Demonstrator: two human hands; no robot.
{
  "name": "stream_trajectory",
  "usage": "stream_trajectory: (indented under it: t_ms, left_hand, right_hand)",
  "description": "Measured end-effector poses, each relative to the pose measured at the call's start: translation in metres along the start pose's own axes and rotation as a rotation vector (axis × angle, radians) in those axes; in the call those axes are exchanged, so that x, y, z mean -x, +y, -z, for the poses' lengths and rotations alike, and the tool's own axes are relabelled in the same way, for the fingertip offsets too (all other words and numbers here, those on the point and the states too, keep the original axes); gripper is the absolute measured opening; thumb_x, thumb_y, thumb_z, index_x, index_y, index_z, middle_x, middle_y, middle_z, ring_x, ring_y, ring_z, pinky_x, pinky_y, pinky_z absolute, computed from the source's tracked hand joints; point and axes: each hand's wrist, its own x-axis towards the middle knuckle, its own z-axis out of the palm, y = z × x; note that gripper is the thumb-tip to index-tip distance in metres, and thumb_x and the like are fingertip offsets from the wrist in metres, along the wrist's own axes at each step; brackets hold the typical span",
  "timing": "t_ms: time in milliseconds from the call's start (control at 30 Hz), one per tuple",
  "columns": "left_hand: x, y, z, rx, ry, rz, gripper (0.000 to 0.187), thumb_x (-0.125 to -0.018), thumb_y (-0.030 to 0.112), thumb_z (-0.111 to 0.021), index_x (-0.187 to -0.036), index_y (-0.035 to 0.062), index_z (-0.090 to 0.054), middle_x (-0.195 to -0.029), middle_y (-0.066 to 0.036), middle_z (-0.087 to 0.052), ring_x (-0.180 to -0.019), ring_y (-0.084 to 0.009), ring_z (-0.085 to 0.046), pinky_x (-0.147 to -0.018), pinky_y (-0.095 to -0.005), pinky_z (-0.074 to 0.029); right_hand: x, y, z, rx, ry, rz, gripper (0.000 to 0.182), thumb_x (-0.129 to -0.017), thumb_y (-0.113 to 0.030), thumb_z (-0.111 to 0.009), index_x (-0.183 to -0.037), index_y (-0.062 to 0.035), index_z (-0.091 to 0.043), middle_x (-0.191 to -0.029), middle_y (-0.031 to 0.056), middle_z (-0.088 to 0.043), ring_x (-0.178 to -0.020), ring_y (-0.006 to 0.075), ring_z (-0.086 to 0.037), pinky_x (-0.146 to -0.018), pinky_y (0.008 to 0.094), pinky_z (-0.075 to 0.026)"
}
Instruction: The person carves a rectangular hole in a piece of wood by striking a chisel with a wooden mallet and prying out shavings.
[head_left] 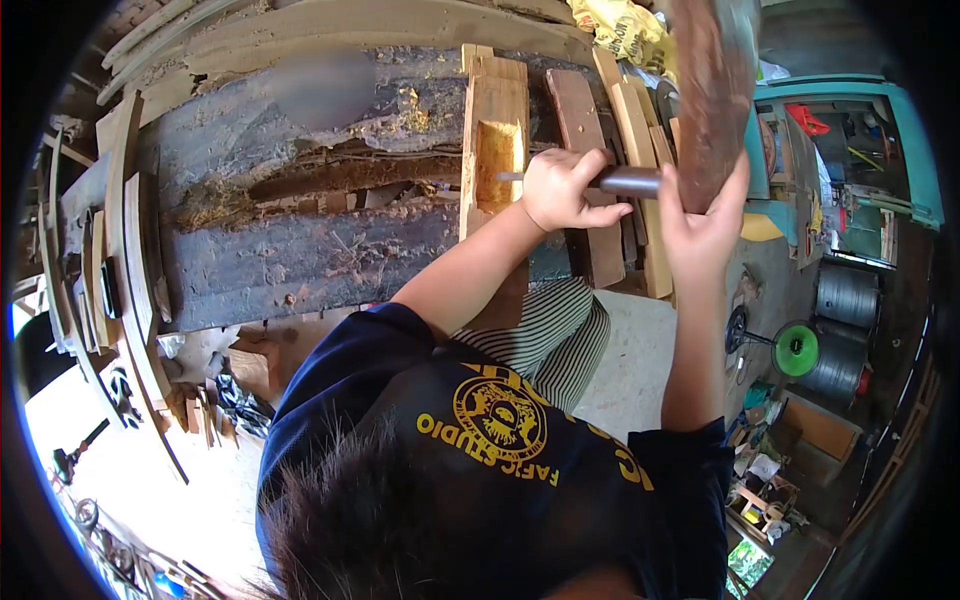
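Observation:
My left hand [570,190] is wrapped round a chisel, its dark handle [632,182] pointing right and its thin metal blade [510,176] pointing left. The blade end lies over a hollow cut in a light wooden block [497,100] on the worn dark workbench [330,250]. In my right hand [708,225] is a brown wooden mallet [712,110], raised beyond the chisel handle's end and blurred at the top. Whether the mallet touches the handle is unclear.
A reddish-brown board [575,105] and light strips [640,120] lie right of the block. Long planks [140,260] lean at the bench's left end. A yellow bag [625,30] is at the back. A green round object [796,350] and metal drums [847,293] stand right.

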Motion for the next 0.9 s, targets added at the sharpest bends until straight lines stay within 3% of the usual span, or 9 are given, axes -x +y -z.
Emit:
stream_trajectory:
  t_ms: [67, 133, 267, 400, 633, 700, 800, 833, 900]
  left_hand:
    - [0.004, -0.005, -0.004, -0.079, -0.183, 0.045, 0.052, -0.069, 0.052, -0.075, -0.093, 0.0087, -0.059, -0.053, -0.006, -0.056, -0.049, -0.0258, -0.061, -0.045, -0.0346, -0.048]
    - [0.000, 0.002, -0.007, -0.107, -0.189, 0.044, 0.049, -0.068, 0.052, -0.075, -0.091, 0.0100, -0.061, -0.054, -0.006, -0.057, -0.049, -0.0254, -0.062, -0.045, -0.0339, -0.049]
    - [0.002, 0.004, -0.014, -0.078, -0.242, 0.022, 0.044, -0.067, 0.048, -0.075, -0.087, 0.0103, -0.064, -0.058, -0.006, -0.060, -0.054, -0.0254, -0.063, -0.052, -0.0341, -0.052]
    - [0.000, 0.008, -0.013, -0.051, -0.225, 0.020, 0.044, -0.066, 0.045, -0.075, -0.088, 0.0084, -0.063, -0.063, -0.008, -0.062, -0.057, -0.0262, -0.064, -0.055, -0.0349, -0.052]
    - [0.008, -0.004, -0.011, 0.052, 0.051, 0.094, 0.048, -0.064, 0.045, -0.076, -0.082, 0.0048, -0.058, -0.062, -0.011, -0.058, -0.053, -0.0284, -0.061, -0.052, -0.0355, -0.051]
    - [0.004, -0.010, -0.009, 0.089, 0.060, 0.065, 0.041, -0.071, 0.039, -0.073, -0.087, 0.0033, -0.061, -0.062, -0.011, -0.059, -0.050, -0.0292, -0.060, -0.051, -0.0347, -0.051]
    - [-0.014, -0.002, 0.004, 0.325, 0.151, 0.057, 0.041, -0.085, 0.027, -0.065, -0.116, 0.0006, -0.059, -0.102, -0.013, -0.065, -0.090, -0.0298, -0.065, -0.080, -0.0405, -0.052]
    - [-0.017, 0.007, -0.010, 0.453, 0.253, 0.089, 0.046, -0.084, 0.028, -0.066, -0.122, 0.0035, -0.055, -0.119, -0.013, -0.060, -0.106, -0.0302, -0.058, -0.090, -0.0421, -0.047]
    - [-0.015, 0.004, -0.011, 0.401, 0.230, 0.086, 0.043, -0.083, 0.028, -0.067, -0.117, 0.0037, -0.056, -0.111, -0.012, -0.059, -0.100, -0.0301, -0.059, -0.085, -0.0417, -0.048]
  right_hand:
    - [0.021, 0.051, 0.004, -0.069, 0.117, -0.095, 0.069, -0.086, 0.001, -0.065, -0.142, 0.0054, -0.025, -0.133, 0.0172, -0.045, -0.121, 0.0215, -0.047, -0.101, 0.0319, -0.038]
    - [0.031, 0.057, 0.012, -0.169, 0.105, -0.262, 0.073, -0.086, -0.001, -0.065, -0.144, 0.0059, -0.021, -0.141, 0.0216, -0.036, -0.130, 0.0269, -0.039, -0.107, 0.0369, -0.031]
    - [0.034, 0.041, 0.012, -0.171, 0.179, -0.328, 0.075, -0.085, -0.001, -0.065, -0.144, 0.0053, -0.020, -0.141, 0.0200, -0.035, -0.129, 0.0263, -0.039, -0.107, 0.0363, -0.031]
    - [0.020, 0.022, 0.012, -0.194, 0.237, -0.192, 0.069, -0.086, 0.001, -0.065, -0.142, 0.0046, -0.026, -0.133, 0.0166, -0.045, -0.120, 0.0218, -0.047, -0.101, 0.0336, -0.038]
    - [0.002, -0.033, -0.006, -0.134, 0.043, 0.153, 0.069, -0.083, 0.003, -0.067, -0.141, 0.0084, -0.028, -0.132, 0.0179, -0.046, -0.119, 0.0226, -0.049, -0.099, 0.0328, -0.040]
    - [-0.007, -0.060, -0.008, -0.031, -0.060, 0.186, 0.068, -0.082, -0.003, -0.070, -0.137, 0.0110, -0.034, -0.128, 0.0203, -0.051, -0.118, 0.0247, -0.052, -0.098, 0.0343, -0.042]
    - [-0.017, -0.081, -0.014, 0.053, -0.123, 0.416, 0.072, -0.075, -0.005, -0.073, -0.137, 0.0068, -0.038, -0.129, 0.0218, -0.054, -0.112, 0.0328, -0.058, -0.096, 0.0383, -0.044]
    - [-0.017, -0.080, -0.023, 0.073, -0.097, 0.381, 0.081, -0.065, -0.009, -0.075, -0.140, -0.0125, -0.042, -0.104, 0.0054, -0.059, -0.093, 0.0214, -0.059, -0.086, 0.0411, -0.035]
    - [-0.015, -0.079, -0.032, 0.072, -0.084, 0.406, 0.082, -0.065, -0.010, -0.075, -0.140, -0.0138, -0.042, -0.100, 0.0041, -0.059, -0.092, 0.0211, -0.059, -0.085, 0.0416, -0.035]
